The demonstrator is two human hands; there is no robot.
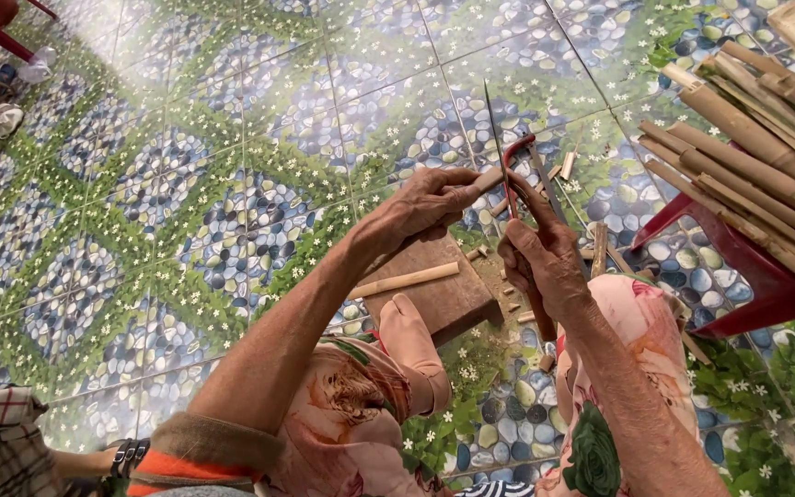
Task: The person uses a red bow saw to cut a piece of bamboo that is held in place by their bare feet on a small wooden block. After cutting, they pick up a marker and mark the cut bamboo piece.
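- Head view: I see my left hand (420,207) pinched shut on a short, pale bamboo piece (488,179), thumb and fingers closed around its near end, holding it up above the floor between my knees.
- My right hand (545,262) is wrapped tight on the handle of a knife (499,138) whose thin dark blade points away from me, its edge meeting the bamboo piece just beyond the left fingertips. A red curved part sits beside the blade; I cannot tell what it belongs to.
- To shave well here, I judge the blade should run away from the left fingers, at a shallow angle along the grain, with the left grip steady and well behind the edge.
- The bamboo piece looks slim, light tan and smooth, only a short length showing past the hand.
- Below the hands lies a brown wooden block (448,290) on the patterned tile floor (186,184), with a pale stick (407,279) resting across it and small offcuts scattered about.
- To the right, a bundle of bamboo strips (756,156) rests on a red plastic stool (747,276).
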